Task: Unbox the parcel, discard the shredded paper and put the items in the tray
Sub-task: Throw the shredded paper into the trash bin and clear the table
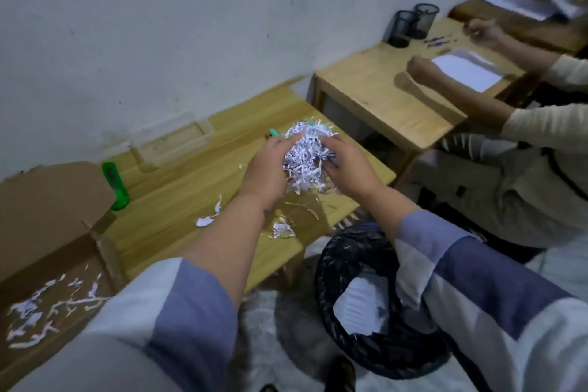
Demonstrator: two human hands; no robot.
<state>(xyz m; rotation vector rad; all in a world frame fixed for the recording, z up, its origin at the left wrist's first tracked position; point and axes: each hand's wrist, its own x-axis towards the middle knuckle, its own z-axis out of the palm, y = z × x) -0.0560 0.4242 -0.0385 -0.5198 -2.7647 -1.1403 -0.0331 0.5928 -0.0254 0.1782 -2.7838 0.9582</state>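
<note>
Both hands cup a big wad of white shredded paper [307, 156] above the right end of the wooden table [178, 197]. My left hand [270, 169] presses it from the left, my right hand [345, 165] from the right. The open cardboard box [47, 232] stands at the left, with loose shreds [47, 305] lying inside. A clear plastic tray [173, 143] sits by the wall. Small green items [275, 133] lie on the table just behind the wad, partly hidden. A black mesh bin [366, 296] holding white paper stands on the floor below my right forearm.
A green box cutter [116, 186] lies between box and tray. Stray paper scraps [281, 229] dot the table near its front edge. Another person [509, 169] sits at the right at a second wooden table [381, 86] with paper sheets and two black mesh pen cups [412, 24].
</note>
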